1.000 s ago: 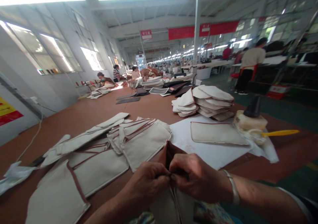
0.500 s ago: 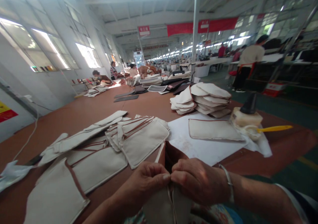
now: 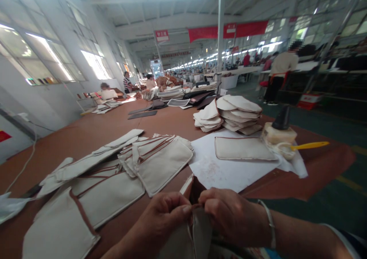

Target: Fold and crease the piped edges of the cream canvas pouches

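Hands: lower centre, I see the left hand (image 3: 166, 217) and right hand (image 3: 231, 217) pinching a brown-trimmed cream canvas piece (image 3: 201, 231).
Left half: overlapping cream fabric panels (image 3: 160, 163) on the brown tabletop (image 3: 94, 132).
Right of centre: single cream panel (image 3: 243, 149) lying on a white paper sheet (image 3: 223, 171).

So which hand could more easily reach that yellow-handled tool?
Probably the right hand: the yellow-handled tool lies to its side, farther from the left hand. Both hands pinch the brown-edged cloth piece.
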Motion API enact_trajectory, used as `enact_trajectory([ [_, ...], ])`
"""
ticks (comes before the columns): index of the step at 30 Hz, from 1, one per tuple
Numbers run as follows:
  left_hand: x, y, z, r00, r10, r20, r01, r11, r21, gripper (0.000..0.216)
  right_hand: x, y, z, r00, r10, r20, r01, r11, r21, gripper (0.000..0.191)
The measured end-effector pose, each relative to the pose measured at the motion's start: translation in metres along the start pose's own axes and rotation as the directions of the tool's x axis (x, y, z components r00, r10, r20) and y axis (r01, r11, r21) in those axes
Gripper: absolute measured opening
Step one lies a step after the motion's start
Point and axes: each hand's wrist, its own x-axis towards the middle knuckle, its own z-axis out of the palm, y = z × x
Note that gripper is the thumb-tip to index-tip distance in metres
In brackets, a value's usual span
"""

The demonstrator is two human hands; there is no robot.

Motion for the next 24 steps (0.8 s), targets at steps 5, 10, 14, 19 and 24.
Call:
enact_trajectory([
  [5, -0.012, 0.019, -0.005, 0.985, 0.155, 0.077, -0.173, 0.904, 0.391, 0.038, 0.019, 0.002, -0.022, 0.885, 0.343, 0.316, -0.466, 0.685, 0.56, 0.023],
  [10, -0.015, 0.026, -0.004, 0.967, 0.221, 0.123, -0.253, 0.816, 0.52, 0.032, 0.027, 0.01, -0.018, 0.884, 0.206, 0.421, -0.423, 0.735, 0.53, 0.035],
  [14, -0.01, 0.018, -0.011, 0.977, 0.163, 0.141, -0.206, 0.894, 0.398, 0.04, 0.023, 0.006, -0.011, 0.914, 0.237, 0.329, -0.371, 0.817, 0.441, 0.035],
  [19, -0.009, 0.019, -0.02, 0.977, 0.034, 0.212, -0.055, 0.994, 0.091, 0.062, 0.022, 0.003, -0.016, 0.89, 0.246, 0.384, -0.427, 0.744, 0.513, 0.04],
  [24, -0.011, 0.029, -0.023, 0.983, -0.095, 0.159, 0.09, 0.995, 0.04, 0.044, 0.021, 0.006, -0.018, 0.891, 0.237, 0.388, -0.423, 0.744, 0.517, 0.039],
])
